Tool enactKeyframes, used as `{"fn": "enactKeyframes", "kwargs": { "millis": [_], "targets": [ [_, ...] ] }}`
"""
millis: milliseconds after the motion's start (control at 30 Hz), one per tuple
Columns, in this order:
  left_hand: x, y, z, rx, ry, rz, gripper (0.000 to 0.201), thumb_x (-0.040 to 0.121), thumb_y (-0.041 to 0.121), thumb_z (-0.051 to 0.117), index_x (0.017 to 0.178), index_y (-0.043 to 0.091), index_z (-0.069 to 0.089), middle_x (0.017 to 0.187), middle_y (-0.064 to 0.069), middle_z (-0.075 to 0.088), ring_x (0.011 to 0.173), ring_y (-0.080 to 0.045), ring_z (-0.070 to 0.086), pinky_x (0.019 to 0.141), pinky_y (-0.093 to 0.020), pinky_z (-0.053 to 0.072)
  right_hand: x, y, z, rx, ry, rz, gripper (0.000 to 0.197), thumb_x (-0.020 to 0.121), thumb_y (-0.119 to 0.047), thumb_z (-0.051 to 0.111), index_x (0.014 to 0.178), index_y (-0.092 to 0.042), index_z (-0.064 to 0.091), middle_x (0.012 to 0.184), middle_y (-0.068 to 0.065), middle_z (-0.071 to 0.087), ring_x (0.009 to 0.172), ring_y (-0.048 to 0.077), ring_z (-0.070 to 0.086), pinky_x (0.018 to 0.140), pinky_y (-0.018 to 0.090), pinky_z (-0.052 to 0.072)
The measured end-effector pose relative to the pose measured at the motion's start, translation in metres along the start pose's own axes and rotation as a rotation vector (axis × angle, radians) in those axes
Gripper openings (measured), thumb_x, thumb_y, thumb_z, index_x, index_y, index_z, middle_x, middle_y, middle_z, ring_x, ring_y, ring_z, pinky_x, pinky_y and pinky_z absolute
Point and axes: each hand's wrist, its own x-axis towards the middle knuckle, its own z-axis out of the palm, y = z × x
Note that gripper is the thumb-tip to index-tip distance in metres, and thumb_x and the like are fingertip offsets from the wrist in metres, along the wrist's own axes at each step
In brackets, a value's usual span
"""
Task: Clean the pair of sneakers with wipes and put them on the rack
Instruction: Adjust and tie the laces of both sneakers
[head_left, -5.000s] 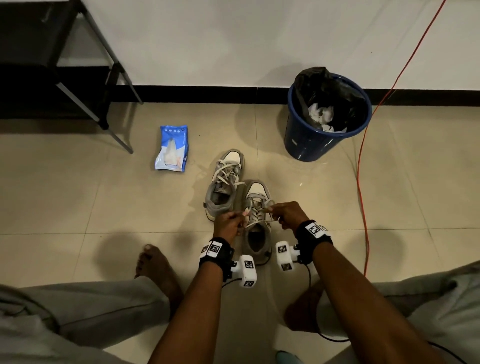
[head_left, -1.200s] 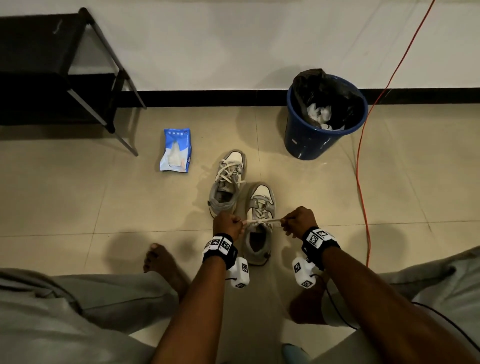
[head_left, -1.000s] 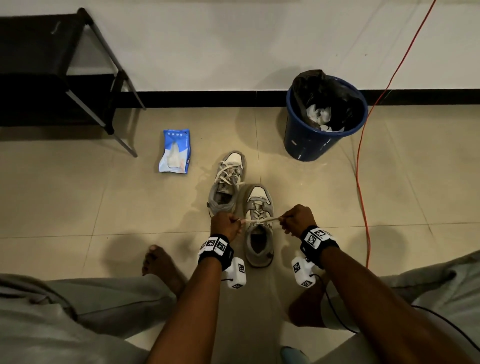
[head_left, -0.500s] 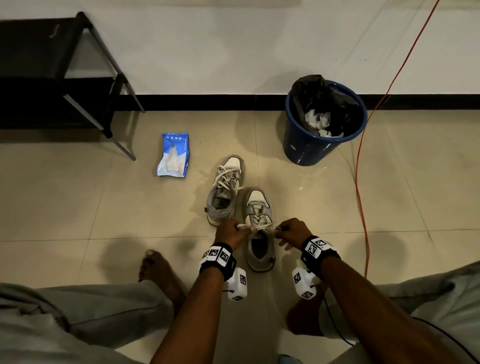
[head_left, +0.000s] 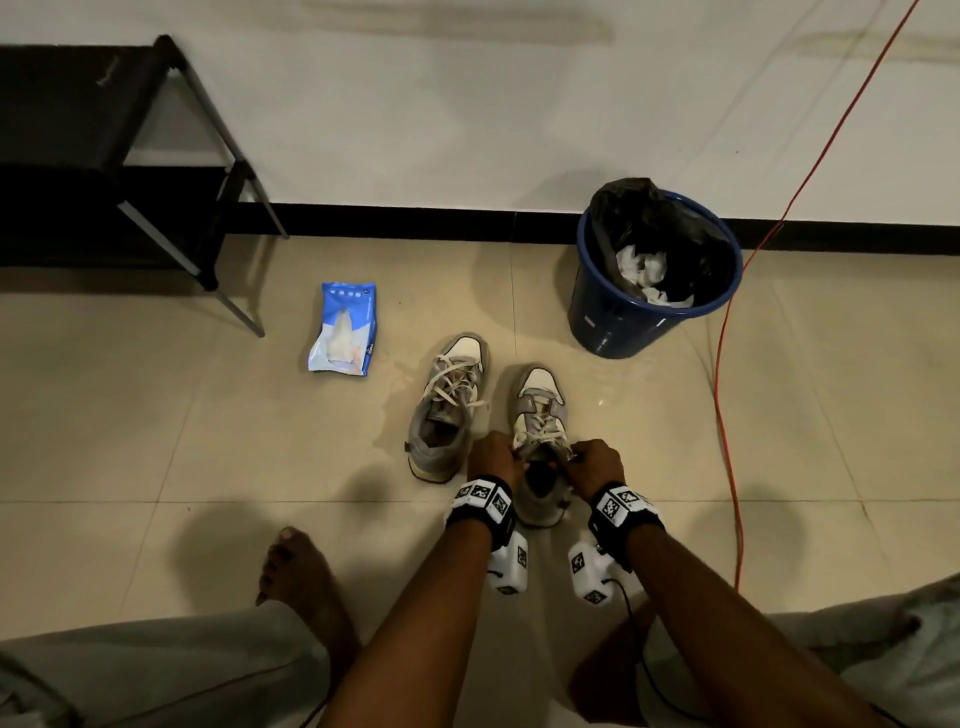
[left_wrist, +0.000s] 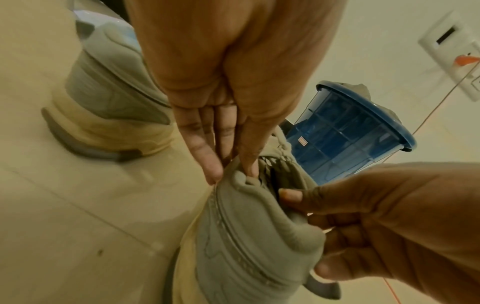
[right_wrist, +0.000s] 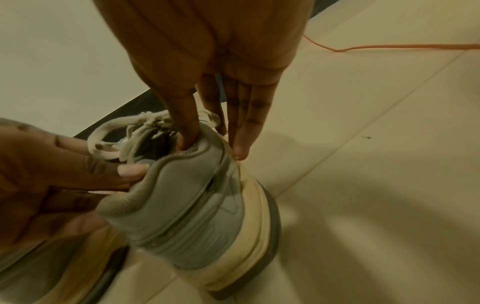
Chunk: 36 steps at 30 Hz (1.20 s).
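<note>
Both hands grip the near sneaker (head_left: 540, 415) at its collar: the left hand (head_left: 491, 457) pinches the collar's left side, thumb inside and fingers outside, and the right hand (head_left: 595, 462) pinches the right side the same way, as the wrist views show. Its laces look tied; the knot is hard to make out. This sneaker sits on the floor (head_left: 156, 441) at about 6 o'clock of the bin (head_left: 602, 322). The other sneaker (head_left: 449, 405) stands just beside it at 9 o'clock, laces loose, untouched. Used wipes (head_left: 641, 265) lie crumpled in the bin, so the wiping seems done or nearly so, though the soles show yellowish in the wrist views. The wipe pack (head_left: 343, 327) lies at 10 o'clock of the pair, near the rack (head_left: 78, 130), which stands at 10 o'clock against the wall and holds no shoes where visible. What is left, as I judge it: carrying both sneakers to the rack.
</note>
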Motion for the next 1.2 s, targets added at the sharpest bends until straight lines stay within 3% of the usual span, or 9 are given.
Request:
{"fn": "enactKeyframes", "kwargs": {
  "millis": [100,233,333,467,600,833,933,1067,1200],
  "targets": [
    [-0.002,-0.002,-0.019,-0.041,-0.027,-0.023,0.025,0.080,0.024,0.075,0.099,0.008,0.077,0.104,-0.013,0.073,0.102,-0.032,0.067,0.082,-0.035,0.055,-0.002,-0.009,-0.005,-0.069,0.035,0.007,0.031,0.082,-0.037,0.070,0.090,-0.007,0.070,0.094,0.017,0.069,0.090,0.035,0.064,0.066,0.029,0.045],
    [-0.012,-0.032,-0.075,-0.092,0.364,-0.146,0.017,0.082,0.028,0.064,0.093,0.020,0.075,0.103,-0.006,0.072,0.100,-0.032,0.066,0.077,-0.033,0.051,-0.021,-0.051,0.000,-0.199,0.279,-0.146,0.043,0.079,-0.036,0.070,0.114,-0.013,0.060,0.116,0.011,0.055,0.107,0.032,0.054,0.080,0.039,0.051],
    [0.000,-0.059,-0.103,-0.120,0.475,-0.213,0.025,0.081,0.033,0.072,0.101,0.020,0.065,0.106,-0.007,0.068,0.104,-0.032,0.062,0.080,-0.036,0.048,-0.022,-0.094,0.023,-0.151,0.175,-0.276,0.034,0.082,-0.039,0.068,0.102,-0.012,0.063,0.104,0.011,0.062,0.098,0.031,0.059,0.074,0.035,0.048],
    [0.030,-0.078,-0.112,-0.077,0.240,-0.218,0.047,0.081,0.037,0.075,0.120,0.014,0.064,0.120,-0.014,0.065,0.116,-0.035,0.058,0.093,-0.039,0.048,0.002,-0.143,0.057,0.025,-0.022,-0.168,0.030,0.084,-0.034,0.067,0.088,-0.004,0.066,0.093,0.019,0.068,0.089,0.036,0.064,0.062,0.030,0.040],
    [0.029,-0.090,-0.103,-0.021,0.188,-0.169,0.022,0.085,0.029,0.069,0.097,0.012,0.078,0.098,-0.016,0.073,0.099,-0.038,0.066,0.082,-0.037,0.054,0.016,-0.150,0.067,-0.022,-0.004,-0.088,0.023,0.090,-0.020,0.057,0.100,-0.001,0.062,0.108,0.021,0.065,0.102,0.040,0.060,0.077,0.038,0.048],
    [-0.041,-0.116,-0.053,-0.031,0.154,-0.277,0.021,0.075,0.028,0.069,0.068,0.009,0.074,0.078,-0.016,0.071,0.083,-0.039,0.066,0.070,-0.040,0.056,-0.034,-0.112,0.081,-0.144,-0.062,-0.161,0.022,0.086,-0.019,0.059,0.101,-0.004,0.064,0.107,0.018,0.067,0.103,0.037,0.061,0.083,0.038,0.050],
    [-0.077,-0.117,-0.040,-0.109,0.143,-0.370,0.024,0.071,0.032,0.069,0.076,0.009,0.073,0.083,-0.016,0.072,0.088,-0.037,0.068,0.072,-0.038,0.057,-0.070,-0.095,0.085,-0.196,-0.094,-0.145,0.019,0.087,-0.013,0.055,0.103,-0.005,0.062,0.109,0.017,0.066,0.105,0.036,0.061,0.083,0.037,0.050],
    [-0.101,-0.110,-0.045,-0.137,0.091,-0.425,0.037,0.077,0.030,0.072,0.101,0.003,0.065,0.111,-0.020,0.068,0.105,-0.039,0.063,0.084,-0.039,0.056,-0.085,-0.088,0.085,-0.265,-0.103,-0.175,0.020,0.089,-0.014,0.053,0.102,-0.002,0.062,0.110,0.018,0.066,0.105,0.036,0.061,0.083,0.037,0.050],
    [-0.104,-0.103,-0.066,-0.294,0.027,-0.401,0.058,0.060,0.054,0.083,0.095,0.009,0.071,0.100,-0.012,0.072,0.094,-0.032,0.068,0.065,-0.029,0.050,-0.085,-0.085,0.085,-0.261,-0.087,-0.180,0.022,0.090,-0.016,0.053,0.103,-0.001,0.061,0.112,0.019,0.065,0.106,0.036,0.060,0.084,0.038,0.049]
  ]
}}
